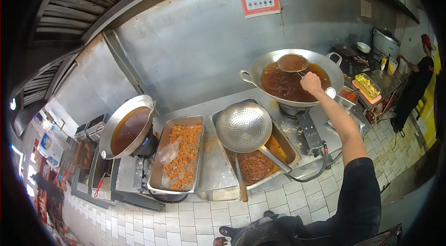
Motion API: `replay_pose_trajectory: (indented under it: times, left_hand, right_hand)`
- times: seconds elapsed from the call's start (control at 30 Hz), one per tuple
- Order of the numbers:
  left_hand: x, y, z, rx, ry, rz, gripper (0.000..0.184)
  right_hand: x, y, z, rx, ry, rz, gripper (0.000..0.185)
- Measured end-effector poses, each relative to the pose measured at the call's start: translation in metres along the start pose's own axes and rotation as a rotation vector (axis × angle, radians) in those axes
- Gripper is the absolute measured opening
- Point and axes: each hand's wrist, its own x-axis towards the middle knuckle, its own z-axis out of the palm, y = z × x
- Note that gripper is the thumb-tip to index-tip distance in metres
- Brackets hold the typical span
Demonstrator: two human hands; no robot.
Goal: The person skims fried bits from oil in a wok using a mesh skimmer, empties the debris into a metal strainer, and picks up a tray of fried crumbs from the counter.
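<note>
My right hand (311, 82) is closed around the handle of a round mesh skimmer (293, 63). The skimmer's basket is over the dark oil in a large two-handled wok (335, 79), and I cannot tell what brown stuff fills it. Low at the frame's bottom edge, my left hand (220, 242) hangs by my body, partly cut off, fingers loosely apart and nothing visible in them. A big perforated ladle (244, 126) rests across a metal tray (294, 153) of brown fried crumbs and oil; a wooden-handled tool (241, 178) leans there too.
Left of that tray stands another tray (199, 171) with orange crumbs and a clear plastic bag (170, 152). A second wok (111, 141) of dark oil sits further left. At right are a glass dish of yellow food (367, 86), a rice cooker (385, 42) and another person (418, 79).
</note>
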Motion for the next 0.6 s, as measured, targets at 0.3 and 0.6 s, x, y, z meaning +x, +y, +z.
replay_pose_trajectory:
  times: [0.3, 0.6]
  left_hand:
    - [-0.035, 0.017, 0.026, 0.998, 0.296, 0.357, 0.041]
    - [-0.061, 0.070, 0.080, 1.061, 0.312, 0.489, 0.030]
  right_hand:
    - [-0.009, 0.010, -0.005, 0.034, -0.010, -0.031, 0.033]
    - [-0.013, -0.005, -0.034, 0.089, 0.008, -0.016, 0.034]
